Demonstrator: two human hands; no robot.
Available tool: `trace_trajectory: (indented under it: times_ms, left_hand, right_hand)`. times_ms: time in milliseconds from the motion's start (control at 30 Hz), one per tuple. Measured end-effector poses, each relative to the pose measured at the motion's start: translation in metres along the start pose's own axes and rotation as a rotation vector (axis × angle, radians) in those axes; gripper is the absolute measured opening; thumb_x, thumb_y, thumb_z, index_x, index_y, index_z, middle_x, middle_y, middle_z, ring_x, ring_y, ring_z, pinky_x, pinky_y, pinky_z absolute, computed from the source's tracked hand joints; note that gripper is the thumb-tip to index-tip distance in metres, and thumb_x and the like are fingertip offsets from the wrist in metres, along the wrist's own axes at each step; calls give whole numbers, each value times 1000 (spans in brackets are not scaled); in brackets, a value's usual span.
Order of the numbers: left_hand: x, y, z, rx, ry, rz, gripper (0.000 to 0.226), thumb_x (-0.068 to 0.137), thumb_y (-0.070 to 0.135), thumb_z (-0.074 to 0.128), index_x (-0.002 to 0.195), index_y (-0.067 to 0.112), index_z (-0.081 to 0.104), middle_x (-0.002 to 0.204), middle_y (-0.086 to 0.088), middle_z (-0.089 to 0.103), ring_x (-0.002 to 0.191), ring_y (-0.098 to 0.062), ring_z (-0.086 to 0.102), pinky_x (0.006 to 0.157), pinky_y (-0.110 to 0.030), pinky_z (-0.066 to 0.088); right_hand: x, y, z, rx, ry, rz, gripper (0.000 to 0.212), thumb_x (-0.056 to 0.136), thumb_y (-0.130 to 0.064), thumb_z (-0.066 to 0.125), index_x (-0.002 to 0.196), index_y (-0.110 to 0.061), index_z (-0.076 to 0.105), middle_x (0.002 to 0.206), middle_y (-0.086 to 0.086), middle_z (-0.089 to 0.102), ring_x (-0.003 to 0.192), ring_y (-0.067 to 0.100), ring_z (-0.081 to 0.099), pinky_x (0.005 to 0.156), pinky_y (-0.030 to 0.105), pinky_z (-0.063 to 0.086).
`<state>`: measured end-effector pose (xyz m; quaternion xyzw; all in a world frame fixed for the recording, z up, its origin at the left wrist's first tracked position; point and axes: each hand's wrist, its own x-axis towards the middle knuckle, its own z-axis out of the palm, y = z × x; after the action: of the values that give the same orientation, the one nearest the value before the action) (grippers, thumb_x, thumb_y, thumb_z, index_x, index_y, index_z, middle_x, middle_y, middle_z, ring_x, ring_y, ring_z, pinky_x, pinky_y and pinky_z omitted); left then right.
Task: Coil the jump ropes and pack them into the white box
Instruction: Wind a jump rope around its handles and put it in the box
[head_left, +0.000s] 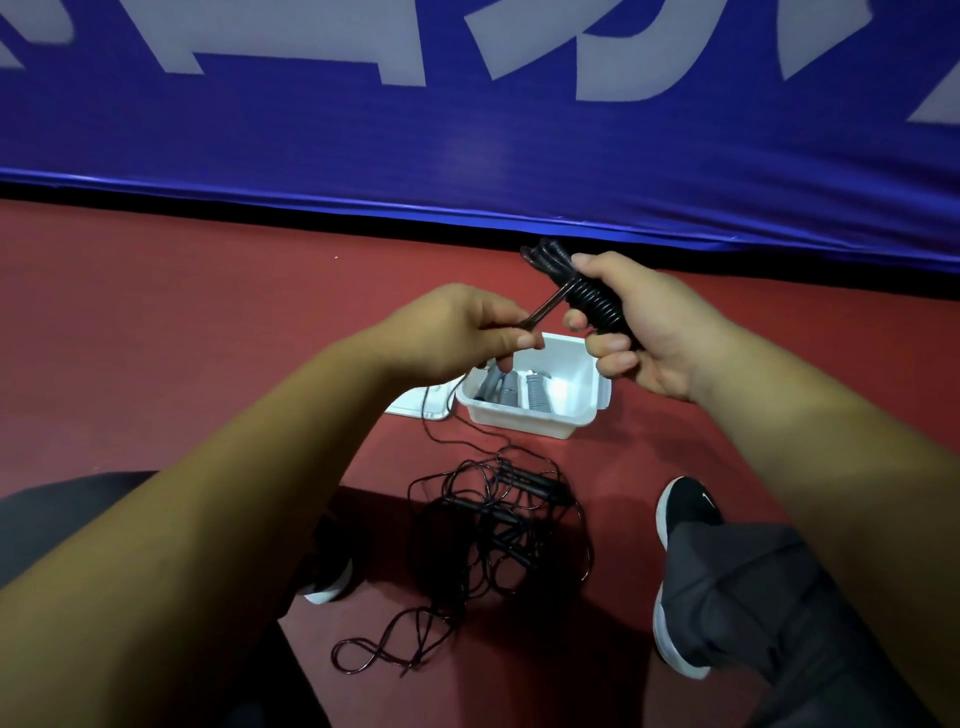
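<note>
Though tangled, ropes (498, 525) before white box (519, 422).

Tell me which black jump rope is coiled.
The rope gripped in the right hand, wound tight; the pile below lies loose and tangled.

Both your bare forearms reach forward, nearly meeting ahead of you. Your left grip (467, 332) pinches a strand of the jump rope (597, 306) between thumb and fingertips. Your right grip (649, 338), just beside it and slightly higher, curls its fingers round the rope's wound bundle, thumb on top.
</note>
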<state>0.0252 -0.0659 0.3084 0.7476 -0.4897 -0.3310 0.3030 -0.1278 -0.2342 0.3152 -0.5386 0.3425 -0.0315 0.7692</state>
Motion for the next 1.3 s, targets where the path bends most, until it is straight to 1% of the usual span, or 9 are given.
trace_trajectory:
  times_ms: [200,333,467,567,667,800,967,1133,1300]
  left_hand:
    - [6,-5,2,26,61,-17,10,98,26,74,97,34,80,74,8,76,59,2,59,55,-11,43]
    - [11,-6,-1,160,86,-71,15,100,29,71,86,31,77,74,9,76,62,-1,68,56,-22,51]
    - [10,-9,-7,196,99,-78,16,98,15,70,90,25,80,82,4,76,70,-2,67,65,-18,46]
    - [10,-4,-10,112,107,-50,6,95,27,76,97,26,81,88,9,78,81,-2,69,74,-18,50]
    - [12,5,-9,122,135,26,7,93,20,79,90,26,80,79,19,74,72,7,65,65,-7,42]
    - [8,13,-11,190,245,115,8,88,13,79,88,21,80,79,13,70,70,4,62,61,-7,39]
    - [3,13,-17,286,259,148,15,94,24,76,106,32,81,89,11,67,86,-2,61,72,-19,44]
    - [-7,15,-16,215,246,114,21,100,27,71,120,30,76,96,9,66,88,1,61,72,-8,41]
    - [-12,16,-6,172,114,9,3,98,20,72,100,21,74,78,3,76,73,-3,73,69,-26,57]
  right_hand:
    - [-6,1,7,-68,-102,-10,25,101,-47,64,105,-23,60,77,3,57,47,10,23,39,18,16]
    - [-13,2,8,-115,-213,34,27,102,-42,64,106,-16,57,77,7,58,45,9,24,41,18,13]
    - [-19,4,9,-281,-386,164,39,100,-43,64,111,-6,64,76,10,58,42,7,26,42,17,13]
    - [-21,10,13,-452,-488,267,50,101,-46,61,120,-1,68,76,7,59,41,6,27,44,20,12]
    - [-19,15,12,-562,-510,322,40,105,-47,59,121,-11,62,77,4,60,46,9,27,43,18,13]
    - [-10,17,7,-615,-355,265,32,108,-51,55,109,-21,67,82,4,61,51,10,28,43,16,18]
    - [1,14,-2,-486,-93,128,41,110,-56,49,121,-19,62,86,4,65,52,11,42,45,19,31]
    - [3,7,1,-326,12,30,42,109,-56,49,115,-19,67,81,2,74,59,16,62,56,31,54]
    - [2,7,7,-298,61,20,40,106,-59,54,109,-21,68,81,0,70,60,13,58,50,25,44]
